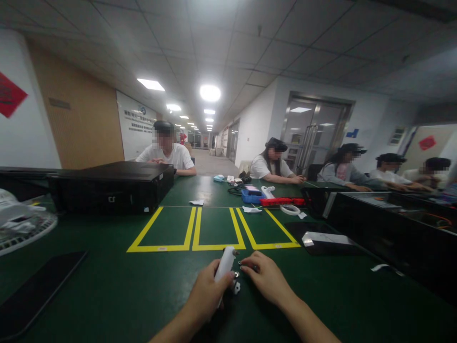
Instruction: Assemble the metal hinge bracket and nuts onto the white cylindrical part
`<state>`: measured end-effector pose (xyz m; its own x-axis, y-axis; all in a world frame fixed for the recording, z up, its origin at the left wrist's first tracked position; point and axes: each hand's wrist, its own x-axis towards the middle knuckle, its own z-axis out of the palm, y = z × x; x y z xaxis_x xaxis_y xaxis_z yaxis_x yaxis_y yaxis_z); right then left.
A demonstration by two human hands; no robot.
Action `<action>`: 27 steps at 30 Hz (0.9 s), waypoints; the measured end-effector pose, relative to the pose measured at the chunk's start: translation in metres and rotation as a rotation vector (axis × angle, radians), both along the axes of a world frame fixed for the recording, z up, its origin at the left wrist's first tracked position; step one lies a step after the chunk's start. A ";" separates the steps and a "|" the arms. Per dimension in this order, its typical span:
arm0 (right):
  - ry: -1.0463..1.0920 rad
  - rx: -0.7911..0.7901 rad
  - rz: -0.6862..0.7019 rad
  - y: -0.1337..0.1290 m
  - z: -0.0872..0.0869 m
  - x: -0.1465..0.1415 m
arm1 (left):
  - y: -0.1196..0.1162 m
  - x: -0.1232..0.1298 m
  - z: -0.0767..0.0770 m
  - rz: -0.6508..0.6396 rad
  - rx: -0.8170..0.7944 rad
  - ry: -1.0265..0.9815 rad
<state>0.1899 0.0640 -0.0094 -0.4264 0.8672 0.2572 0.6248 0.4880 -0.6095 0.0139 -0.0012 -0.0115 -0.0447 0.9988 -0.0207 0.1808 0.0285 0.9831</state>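
Note:
My left hand [209,286] is wrapped round a white, rounded stick-like device [224,264], tilted with its upper end away from me. Dark and metal bits show at that upper end. Just right of it, my right hand [266,276] pinches a tiny dark-and-silver part [239,263] between thumb and fingertips. By my left thumb is a small shiny metal piece [236,274], and below it a small white-and-dark part [236,287]. Whether these two are fixed to the device or lie on the table, I cannot tell.
Yellow tape frames [193,228] mark the green table [143,290]. A black case [110,190] stands left, an opened one [389,233] right. Dark mat [39,290] lies front left. Blue tray [252,195], red toolbox [282,201] and tape roll [290,209] are beyond. Several people sit around.

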 end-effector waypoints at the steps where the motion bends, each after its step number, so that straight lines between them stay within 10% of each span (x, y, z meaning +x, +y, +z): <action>1: -0.021 -0.009 -0.018 0.001 -0.001 -0.001 | 0.000 0.000 0.000 -0.005 0.008 0.011; 15: -0.051 -0.040 -0.082 0.000 -0.005 -0.010 | -0.004 0.001 0.004 -0.039 0.028 0.093; 27: 0.718 -0.126 0.071 -0.009 0.018 -0.005 | -0.006 0.001 0.010 -0.018 0.041 0.080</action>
<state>0.1845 0.0550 0.0088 -0.2467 0.8851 0.3947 0.0199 0.4118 -0.9111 0.0154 -0.0075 -0.0019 -0.0263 0.9994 0.0233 0.2590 -0.0157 0.9657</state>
